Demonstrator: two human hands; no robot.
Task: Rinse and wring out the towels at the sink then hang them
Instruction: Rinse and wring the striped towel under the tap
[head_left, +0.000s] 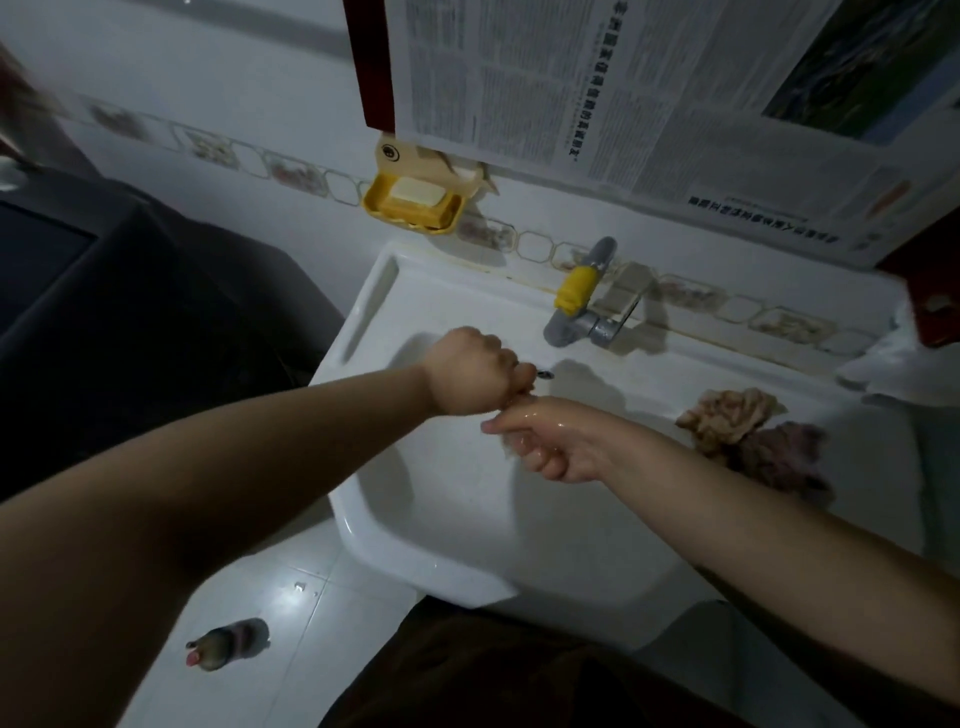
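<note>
Wringing small wet pinkish cloth towel (511, 446) over white ceramic sink (441, 540), left hand (470, 371) and right hand (550, 441) both clenching it; likely soft, slippery, best gripped at ends

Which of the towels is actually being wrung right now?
The small one twisted between both hands over the basin; the pinkish towel and purplish towel lie untouched on the sink's right ledge.

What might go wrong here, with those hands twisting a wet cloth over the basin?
The floor beside the sink already shines wet, so a slip looks possible. The two crumpled towels sit on the sink's right ledge and might slide off. Both hands, left and right, are wet, so the wrung towel may slip.
</note>
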